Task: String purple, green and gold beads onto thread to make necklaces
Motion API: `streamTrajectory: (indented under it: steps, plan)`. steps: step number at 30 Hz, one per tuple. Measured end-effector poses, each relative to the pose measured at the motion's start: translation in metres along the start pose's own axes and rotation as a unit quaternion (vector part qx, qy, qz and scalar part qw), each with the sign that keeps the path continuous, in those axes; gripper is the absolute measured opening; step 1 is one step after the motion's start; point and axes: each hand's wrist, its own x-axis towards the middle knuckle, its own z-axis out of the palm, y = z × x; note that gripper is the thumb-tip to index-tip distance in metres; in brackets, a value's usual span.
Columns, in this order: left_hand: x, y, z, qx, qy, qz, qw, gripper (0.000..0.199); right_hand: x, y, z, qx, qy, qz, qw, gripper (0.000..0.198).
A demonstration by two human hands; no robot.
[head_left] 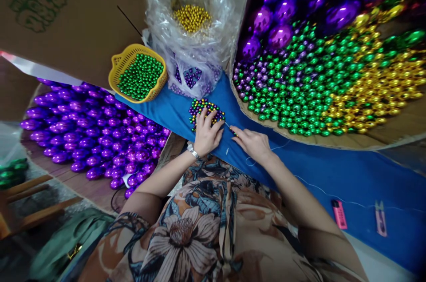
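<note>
My left hand [207, 133] lies over a small heap of mixed purple, green and gold beads [196, 106] on the blue cloth, fingers spread and touching the beads. Just to the right, my right hand [253, 143] pinches a thin needle [226, 124] whose tip points at the heap's right edge. A few beads show at the right fingertips, partly hidden. Fine pale thread [254, 160] trails from beneath that hand across the cloth. A tiny white piece [227, 151] lies between the hands, too small to name.
Beyond the heap stand a yellow basket [115, 75] of green beads and clear plastic bags [213, 46] of gold and purple beads. Cardboard boxes hold purple ornaments [96, 135] at left and mixed beads [309, 86] at right. A pink lighter [339, 214] and thread snips [381, 219] lie right.
</note>
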Motion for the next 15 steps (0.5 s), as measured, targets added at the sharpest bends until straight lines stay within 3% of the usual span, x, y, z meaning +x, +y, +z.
streamTrajectory:
  steps: [8,15]
  plan:
    - [0.001,-0.001,0.001,0.024,0.027,0.03,0.999,0.026,0.001,-0.001,-0.002,-0.011,-0.04,0.009,0.999,0.047]
    - [0.002,0.002,-0.004,0.019,-0.003,0.028,0.999,0.024,0.01,-0.008,0.0,-0.036,-0.074,0.001,0.997,0.053]
